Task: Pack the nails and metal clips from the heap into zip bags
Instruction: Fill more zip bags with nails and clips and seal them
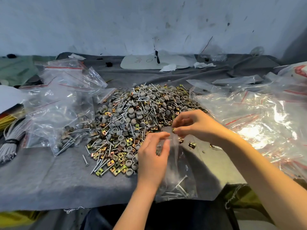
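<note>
Nearest the camera, a clear zip bag (176,171) hangs over the front edge of the grey cloth (49,176) that covers the table. A few silver nails (179,188) lie in the bottom of the bag. The left hand (152,156) grips the bag's mouth, with thumb and curled fingers pinching the plastic. Just above it, the right hand (192,125) pinches a brass-coloured metal clip (174,129) between thumb and fingertips, right at the opening. One loose clip (192,144) lies on the cloth just beside the right wrist.

Behind the hands, the heap (136,117) spreads across the middle of the cloth. It is made of nails, square clips and round grey caps, all mixed together, and its near edge touches the left hand.

To the left of the heap are packed bags (66,130) holding nails and clips. Beyond them is a stack of flat bags with red zip lines (66,75). At the left edge lies a tied grey bundle (8,146). On the right, a large shiny pile of clear bags (257,122) crowds in close to the right forearm.

Farther back lies a white sheet (149,62) with faint handwriting and a drawn oval, too faint to read. Crumpled paper (169,68) rests beside it. A white sack (299,70) at the far right carries red print that is cut off and unreadable. A scuffed pale wall (149,22) closes the scene
</note>
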A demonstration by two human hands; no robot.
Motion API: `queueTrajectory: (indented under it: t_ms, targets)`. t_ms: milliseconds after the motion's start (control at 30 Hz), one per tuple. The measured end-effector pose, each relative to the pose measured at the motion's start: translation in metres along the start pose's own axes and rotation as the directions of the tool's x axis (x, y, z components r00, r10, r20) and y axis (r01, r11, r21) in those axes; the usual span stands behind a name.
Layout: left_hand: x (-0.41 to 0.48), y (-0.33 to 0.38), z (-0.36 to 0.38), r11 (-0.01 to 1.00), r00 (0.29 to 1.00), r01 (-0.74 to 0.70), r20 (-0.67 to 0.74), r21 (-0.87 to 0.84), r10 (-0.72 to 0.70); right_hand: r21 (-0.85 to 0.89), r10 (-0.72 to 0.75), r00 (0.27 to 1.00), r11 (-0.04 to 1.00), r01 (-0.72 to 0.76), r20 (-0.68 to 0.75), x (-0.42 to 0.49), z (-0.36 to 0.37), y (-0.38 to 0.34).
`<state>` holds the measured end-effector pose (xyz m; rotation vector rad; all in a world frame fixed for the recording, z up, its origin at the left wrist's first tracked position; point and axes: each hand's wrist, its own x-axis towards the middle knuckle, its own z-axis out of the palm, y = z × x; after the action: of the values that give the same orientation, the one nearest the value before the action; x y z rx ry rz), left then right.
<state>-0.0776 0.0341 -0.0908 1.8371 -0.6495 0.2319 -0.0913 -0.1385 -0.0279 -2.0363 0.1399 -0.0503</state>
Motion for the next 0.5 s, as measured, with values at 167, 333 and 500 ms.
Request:
queueTrajectory:
  t_ms: [167, 333, 500]
  targets:
    - [0.0, 0.003, -0.001, 0.998, 0.998, 0.055, 0.014, -0.012, -0.055, 0.156, 0.017, 0.999, 0.988, -0.021, 0.031, -0.009, 0.02, -0.002]
    - [-0.001, 0.003, -0.001, 0.999, 0.999, 0.042, -0.005, 0.006, -0.042, 0.223, 0.007, 1.0, 0.975, -0.013, 0.026, -0.013, 0.022, 0.002]
    - [-0.001, 0.002, -0.001, 0.998, 0.998, 0.061, -0.034, -0.015, -0.061, 0.224, -0.036, 0.999, 0.974, 0.028, 0.028, -0.017, 0.025, 0.002]
